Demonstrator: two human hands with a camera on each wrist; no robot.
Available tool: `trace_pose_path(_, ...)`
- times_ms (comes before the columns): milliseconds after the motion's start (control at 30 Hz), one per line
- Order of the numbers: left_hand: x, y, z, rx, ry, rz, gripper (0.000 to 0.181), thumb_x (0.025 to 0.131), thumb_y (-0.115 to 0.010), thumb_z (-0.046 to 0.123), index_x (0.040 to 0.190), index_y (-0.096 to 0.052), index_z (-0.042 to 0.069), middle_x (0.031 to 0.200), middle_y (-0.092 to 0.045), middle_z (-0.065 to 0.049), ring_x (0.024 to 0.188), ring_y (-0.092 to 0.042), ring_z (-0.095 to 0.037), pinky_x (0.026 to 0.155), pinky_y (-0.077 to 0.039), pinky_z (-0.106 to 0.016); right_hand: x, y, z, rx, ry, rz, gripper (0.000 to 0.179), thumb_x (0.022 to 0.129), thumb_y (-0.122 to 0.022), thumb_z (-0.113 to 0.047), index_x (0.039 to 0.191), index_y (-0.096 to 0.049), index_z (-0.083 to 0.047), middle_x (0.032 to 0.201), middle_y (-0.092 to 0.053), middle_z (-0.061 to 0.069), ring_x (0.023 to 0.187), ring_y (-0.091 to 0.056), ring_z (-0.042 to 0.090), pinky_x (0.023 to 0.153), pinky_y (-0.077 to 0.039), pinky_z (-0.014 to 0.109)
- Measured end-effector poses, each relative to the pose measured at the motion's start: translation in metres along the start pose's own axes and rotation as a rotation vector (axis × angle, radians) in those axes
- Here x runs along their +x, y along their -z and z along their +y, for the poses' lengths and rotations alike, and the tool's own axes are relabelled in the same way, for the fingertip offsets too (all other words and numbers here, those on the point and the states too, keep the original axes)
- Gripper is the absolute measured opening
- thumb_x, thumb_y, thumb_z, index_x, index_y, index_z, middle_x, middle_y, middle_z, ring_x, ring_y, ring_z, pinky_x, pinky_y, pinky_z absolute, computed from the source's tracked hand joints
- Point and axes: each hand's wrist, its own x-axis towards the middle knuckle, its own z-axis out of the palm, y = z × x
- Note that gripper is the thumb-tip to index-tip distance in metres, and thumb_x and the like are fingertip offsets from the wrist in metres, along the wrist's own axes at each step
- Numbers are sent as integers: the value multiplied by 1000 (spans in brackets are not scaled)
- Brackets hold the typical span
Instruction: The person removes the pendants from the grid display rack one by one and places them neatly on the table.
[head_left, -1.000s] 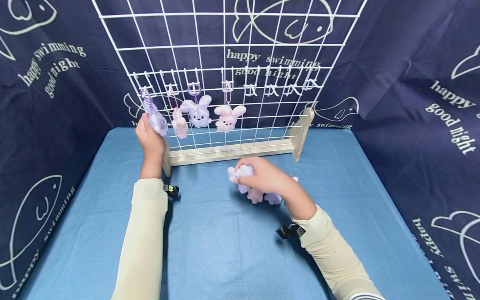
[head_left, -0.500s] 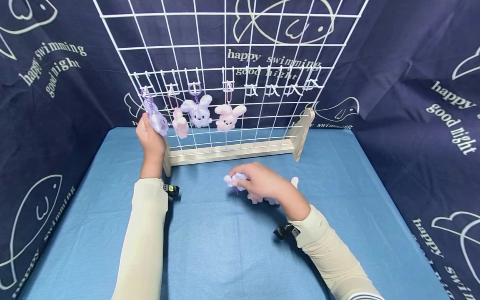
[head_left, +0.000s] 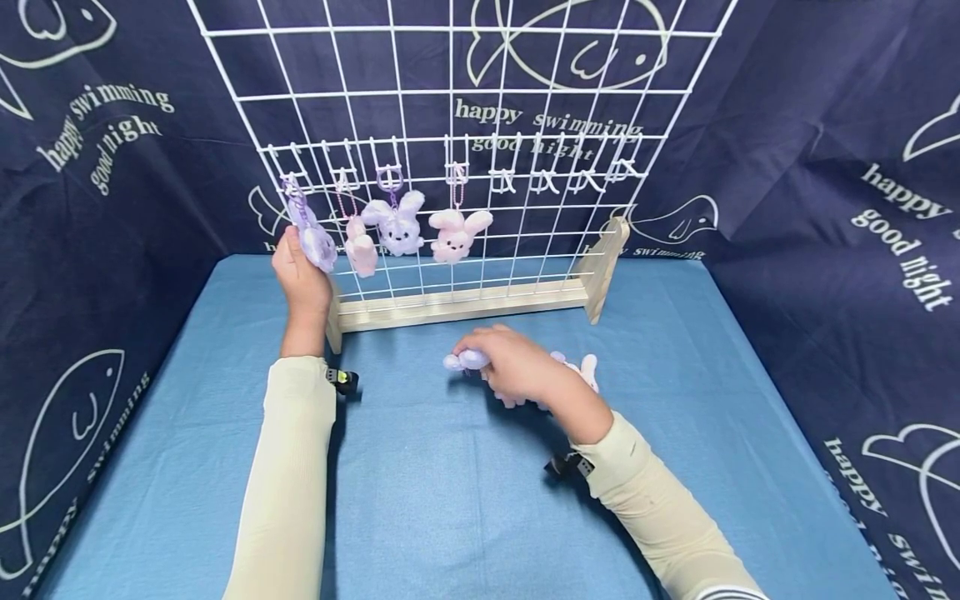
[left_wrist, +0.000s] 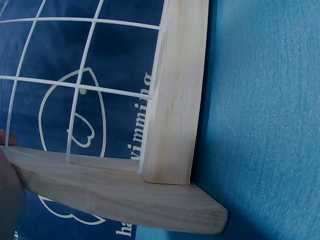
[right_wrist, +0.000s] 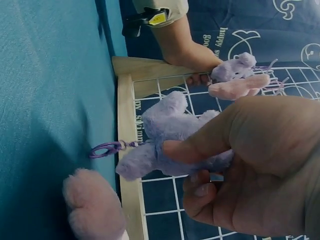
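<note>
My right hand [head_left: 517, 362] pinches a purple bunny plush keychain [right_wrist: 177, 135] between thumb and fingers, just above the table. The plush's purple ring [right_wrist: 102, 149] hangs free in the right wrist view. At the rack's left side my left hand [head_left: 302, 271] grips the wooden upright [left_wrist: 120, 197], its fingertips [right_wrist: 198, 80] coming round onto the grid. Close by that hand hangs another purple plush [head_left: 317, 247]. To its right on hooks are a pink plush [head_left: 361, 247], a purple bunny [head_left: 398, 225] and a pink bunny [head_left: 453, 236].
White hooks [head_left: 543, 180] without plushes line the right part of the wire grid [head_left: 450, 90]. Several more plushes [head_left: 587, 369] lie on the blue tablecloth [head_left: 420, 500], partly hidden by my right hand and forearm. A wooden bar [head_left: 465, 307] runs along the rack's base.
My right hand has moved slightly left with the purple bunny plush and turned it, away from the pile. My left hand has stayed at the rack.
</note>
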Motion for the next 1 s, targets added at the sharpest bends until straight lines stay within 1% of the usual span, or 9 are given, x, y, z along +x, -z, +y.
trace_pose_path(133, 0, 0, 1, -16, -7, -6, 45, 111, -38, 8, 78, -62, 25, 70, -60, 15, 65, -53, -2, 66, -43, -19, -2, 3, 0, 10, 28, -17, 53, 86, -59, 11, 130, -70, -17, 131, -72, 4, 122, -61, 26, 106, -53, 46)
trace_pose_path(300, 1, 0, 2, -19, -7, -2, 45, 111, -38, 7, 78, -62, 25, 71, -59, 14, 65, -53, -2, 66, -42, -18, -2, 5, 0, 36, 48, -40, 52, 84, -55, 9, 128, -70, -14, 123, -73, 5, 113, -61, 24, 100, -54, 44)
trace_pose_path(400, 2, 0, 1, -10, -8, 1, 45, 111, -38, 7, 79, -63, 26, 72, -59, 15, 67, -53, -2, 68, -43, -18, 0, 2, 1, 48, 40, -45, 52, 86, -55, 11, 128, -70, -14, 124, -74, 6, 112, -63, 24, 101, -55, 43)
trace_pose_path(533, 1, 0, 0, -13, -6, -1, 46, 111, -38, 6, 78, -63, 26, 71, -60, 15, 67, -54, -1, 68, -43, -18, 3, -3, 3, 60, 22, -50, 52, 89, -58, 15, 132, -70, -11, 132, -73, 8, 124, -66, 27, 110, -54, 45)
trace_pose_path(633, 1, 0, -1, -17, -8, -1, 46, 111, -38, 6, 77, -62, 26, 71, -60, 15, 66, -53, -1, 67, -43, -18, 5, -8, 5, 55, 9, -56, 53, 91, -60, 14, 137, -68, -9, 138, -71, 10, 132, -64, 29, 114, -51, 46)
trace_pose_path(733, 1, 0, -1, -20, -10, -1, 46, 111, -38, 6, 78, -62, 25, 71, -60, 15, 66, -53, -1, 67, -43, -18, 6, -12, 7, 33, 2, -54, 55, 91, -63, 13, 141, -67, -9, 138, -71, 12, 129, -66, 30, 112, -53, 46)
trace_pose_path(867, 1, 0, -1, -23, -6, -2, 45, 111, -38, 7, 79, -63, 25, 71, -61, 15, 65, -54, -2, 67, -44, -18, 6, -18, 8, -9, 1, -45, 56, 89, -70, 9, 141, -67, -11, 131, -71, 12, 114, -68, 27, 99, -58, 44)
trace_pose_path(933, 0, 0, -1, -26, 0, 1, 45, 111, -39, 8, 79, -64, 25, 71, -61, 14, 65, -55, -2, 66, -44, -19, 7, -21, 9, -32, 7, -37, 53, 89, -73, 6, 139, -70, -12, 127, -70, 11, 110, -68, 26, 95, -58, 43)
trace_pose_path(1000, 0, 0, -1, -30, 4, 3, 44, 111, -39, 8, 80, -65, 25, 71, -62, 14, 65, -55, -2, 66, -45, -19, 8, -24, 11, -47, 12, -32, 50, 89, -75, 4, 135, -72, -13, 124, -70, 10, 109, -68, 26, 94, -59, 43)
